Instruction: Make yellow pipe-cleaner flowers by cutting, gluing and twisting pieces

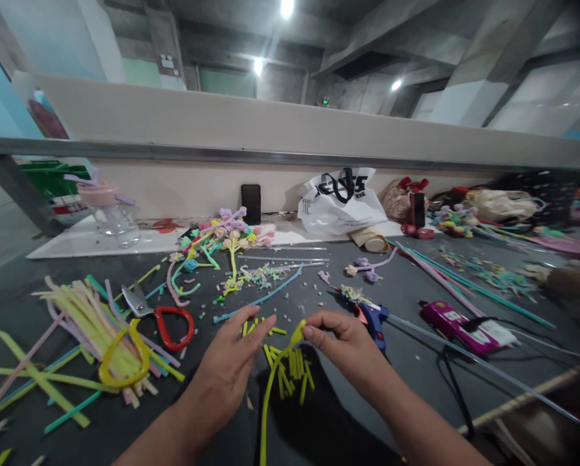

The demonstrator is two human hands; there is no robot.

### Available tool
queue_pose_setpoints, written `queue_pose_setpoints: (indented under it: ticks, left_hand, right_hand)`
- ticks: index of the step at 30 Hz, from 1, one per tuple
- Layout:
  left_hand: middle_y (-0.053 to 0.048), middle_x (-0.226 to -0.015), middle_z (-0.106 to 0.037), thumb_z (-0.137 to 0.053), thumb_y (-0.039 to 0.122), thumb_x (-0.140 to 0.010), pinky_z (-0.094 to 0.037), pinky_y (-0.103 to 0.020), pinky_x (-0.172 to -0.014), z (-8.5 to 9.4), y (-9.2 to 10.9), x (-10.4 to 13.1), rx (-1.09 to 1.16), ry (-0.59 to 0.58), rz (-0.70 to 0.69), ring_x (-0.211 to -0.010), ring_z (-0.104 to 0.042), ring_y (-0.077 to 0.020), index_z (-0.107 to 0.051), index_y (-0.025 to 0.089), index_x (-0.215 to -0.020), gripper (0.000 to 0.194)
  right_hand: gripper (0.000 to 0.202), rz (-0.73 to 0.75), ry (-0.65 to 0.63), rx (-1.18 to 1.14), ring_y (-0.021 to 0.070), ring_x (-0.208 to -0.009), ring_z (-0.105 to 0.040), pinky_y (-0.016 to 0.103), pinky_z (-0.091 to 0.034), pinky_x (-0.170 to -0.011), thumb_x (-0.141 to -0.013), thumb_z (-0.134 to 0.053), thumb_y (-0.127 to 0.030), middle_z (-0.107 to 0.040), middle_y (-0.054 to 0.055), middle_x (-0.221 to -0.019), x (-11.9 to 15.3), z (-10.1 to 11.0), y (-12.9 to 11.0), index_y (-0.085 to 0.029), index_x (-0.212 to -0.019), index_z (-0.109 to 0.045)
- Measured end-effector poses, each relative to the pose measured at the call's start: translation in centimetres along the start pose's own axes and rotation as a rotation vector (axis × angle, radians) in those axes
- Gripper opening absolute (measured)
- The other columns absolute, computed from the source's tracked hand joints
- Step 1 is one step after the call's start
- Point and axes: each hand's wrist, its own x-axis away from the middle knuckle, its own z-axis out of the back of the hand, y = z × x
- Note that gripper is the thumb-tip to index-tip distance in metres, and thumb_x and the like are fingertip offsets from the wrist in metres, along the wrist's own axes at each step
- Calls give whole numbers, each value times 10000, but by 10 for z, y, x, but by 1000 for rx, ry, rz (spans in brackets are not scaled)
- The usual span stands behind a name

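My right hand (341, 340) pinches the top end of a long yellow-green pipe cleaner (269, 395), which curves down toward me. My left hand (234, 359) hovers just left of it with fingers spread, holding nothing, its fingertips over several short yellow pipe cleaner pieces (290, 366) lying on the dark table (319, 285).
Scissors with red and yellow handles (161, 320) lie on a heap of pale pipe cleaners (90, 323) at left. A blue glue gun (372, 317) and a magenta box (457, 323) sit to the right. Pipe cleaner flowers (226, 236), a white bag (341, 204) and a clear jar (110, 213) stand farther back.
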Motion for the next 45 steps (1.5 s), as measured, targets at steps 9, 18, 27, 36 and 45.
queue_pose_setpoints:
  ticks: [9, 18, 27, 36, 45]
  left_hand:
    - [-38, -1340, -381, -375, 74, -824, -328, -353, -1003, -1, -10, 4, -253, -1, -217, -1212, -385, -211, -429, 363, -1262, 528]
    - [-74, -1161, -468, -399, 32, -807, -416, -242, -901, -2, -8, 6, -358, 71, -355, -1082, -471, -144, -461, 249, -1221, 471]
    - [-57, -907, -478, -417, 33, -791, -445, -260, -738, -5, 1, 3, -321, 103, -417, -862, -478, -147, -562, 196, -992, 297]
    - [-26, -761, -487, -477, 110, -804, -415, -222, -594, -11, 6, 5, -230, 167, -412, -718, -465, -129, -579, 179, -841, 129]
    - [-33, -785, -515, -416, 94, -824, -413, -248, -636, -13, 2, 9, -169, 71, -371, -747, -464, -138, -563, 202, -920, 206]
  right_hand:
    - [205, -157, -75, -136, 104, -539, -428, 225, -322, -522, -707, -592, -343, -501, -22, -561, 0, -5, 14, -151, -637, -603]
    - [218, -236, -85, -66, 109, -510, -430, 228, -309, -497, -703, -558, -346, -505, -17, -538, -7, -12, 21, -148, -628, -610]
    - [262, 165, 11, 6, 186, -975, -522, 331, -400, -847, -780, -502, -205, -565, 88, -1054, 0, -20, -5, -207, -993, -654]
    - [199, 145, -86, -398, 139, -814, -554, 284, -436, -746, -667, -670, -137, -574, -6, -810, 16, -49, -25, -277, -804, -708]
    - [148, 238, 38, -449, 122, -733, -562, 260, -434, -691, -651, -693, -135, -592, -23, -747, 17, -58, -15, -272, -709, -699]
